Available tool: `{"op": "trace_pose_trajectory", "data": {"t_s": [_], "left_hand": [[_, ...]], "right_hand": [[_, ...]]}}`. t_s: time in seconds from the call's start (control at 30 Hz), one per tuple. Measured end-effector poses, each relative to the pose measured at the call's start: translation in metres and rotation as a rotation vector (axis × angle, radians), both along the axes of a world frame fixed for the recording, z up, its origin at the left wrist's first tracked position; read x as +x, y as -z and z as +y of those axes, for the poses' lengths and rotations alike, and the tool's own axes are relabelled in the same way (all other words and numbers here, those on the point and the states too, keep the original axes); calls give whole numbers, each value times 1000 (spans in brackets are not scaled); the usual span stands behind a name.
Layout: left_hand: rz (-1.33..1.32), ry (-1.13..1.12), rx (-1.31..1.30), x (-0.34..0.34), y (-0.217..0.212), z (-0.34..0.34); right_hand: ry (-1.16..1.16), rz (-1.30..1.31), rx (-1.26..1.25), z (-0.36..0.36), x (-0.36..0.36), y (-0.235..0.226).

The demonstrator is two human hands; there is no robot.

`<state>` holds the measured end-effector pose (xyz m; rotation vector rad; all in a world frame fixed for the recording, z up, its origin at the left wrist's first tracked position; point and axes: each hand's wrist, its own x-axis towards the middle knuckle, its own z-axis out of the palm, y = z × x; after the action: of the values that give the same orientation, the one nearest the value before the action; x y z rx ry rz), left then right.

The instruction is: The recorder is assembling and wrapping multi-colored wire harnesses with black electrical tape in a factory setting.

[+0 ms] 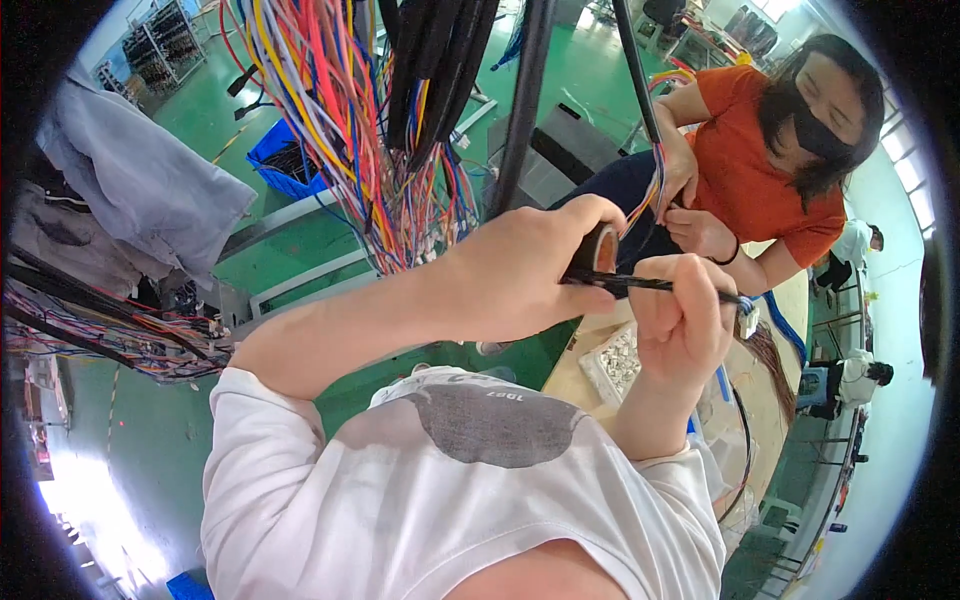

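Observation:
My left hand point(530, 262) is closed on a roll of black tape point(606, 250), whose brown core faces right. From the roll side, a thin black-wrapped cable point(645, 284) runs across to my right hand point(688, 312). The fingers of my right hand are bent and closed around this cable. Past them, the cable ends in blue wires and a white connector point(748, 320). Just beyond my hands, a co-worker in an orange top point(765, 150) holds colored wires point(655, 185) with both hands.
Bundles of colored wires point(320, 120) and black sleeved cables point(525, 100) hang ahead of me. A wooden table point(570, 375) at right carries a white tray of small connectors point(612, 365). A blue bin point(285, 160) stands on the green floor. More harnesses point(110, 325) lie at left.

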<state>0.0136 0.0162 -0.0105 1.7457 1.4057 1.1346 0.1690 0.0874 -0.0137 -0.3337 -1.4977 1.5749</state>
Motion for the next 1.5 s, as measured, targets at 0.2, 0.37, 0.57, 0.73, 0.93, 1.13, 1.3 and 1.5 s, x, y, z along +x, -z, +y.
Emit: {"op": "trace_pose_trajectory", "data": {"t_s": [0.2,0.37,0.57,0.73,0.93,1.13,1.3,1.5], "left_hand": [[-843,-7,-73,0,-17,-13],[111,154,689,-6,2,-16],[217,59,414,-3,-2,-17],[489,-202,107,-6,-1,-3],[-144,95,-164,-14,-15,-3],[-261,-111,134,-14,1,-31],[340,175,577,-22,5,-40],[386,94,324,-19,-10,-32]], "right_hand": [[-138,197,-168,11,4,-4],[-165,170,-308,16,16,-1],[-105,56,-142,10,20,2],[-58,-102,131,2,9,1],[-15,-51,-106,1,8,0],[-124,44,-320,10,6,18],[-198,114,-324,15,14,22],[-152,44,-128,8,18,8]]}}
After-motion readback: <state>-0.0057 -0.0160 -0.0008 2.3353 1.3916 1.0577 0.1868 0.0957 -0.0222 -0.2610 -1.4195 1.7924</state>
